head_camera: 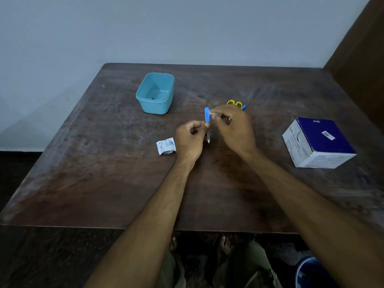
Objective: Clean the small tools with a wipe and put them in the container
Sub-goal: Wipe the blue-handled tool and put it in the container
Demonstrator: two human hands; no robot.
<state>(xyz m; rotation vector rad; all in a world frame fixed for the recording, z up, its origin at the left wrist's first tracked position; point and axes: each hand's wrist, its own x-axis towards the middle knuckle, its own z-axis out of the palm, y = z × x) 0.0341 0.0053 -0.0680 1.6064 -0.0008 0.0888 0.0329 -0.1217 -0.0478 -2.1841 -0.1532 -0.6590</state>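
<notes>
The wiping step looks to be in hand: above the middle of the table (104, 163) the left hand (190, 140) pinches a small blue-handled tool (207, 115) at its middle, metal tip pointing near, while the right hand (234, 125) pinches a wipe (214, 114) against the blue handle. Next, I judge, the wipe must run along the metal tip, then the tool goes far left into the blue container (155, 93). Yellow-handled scissors (234, 103) wait just beyond the right hand.
</notes>
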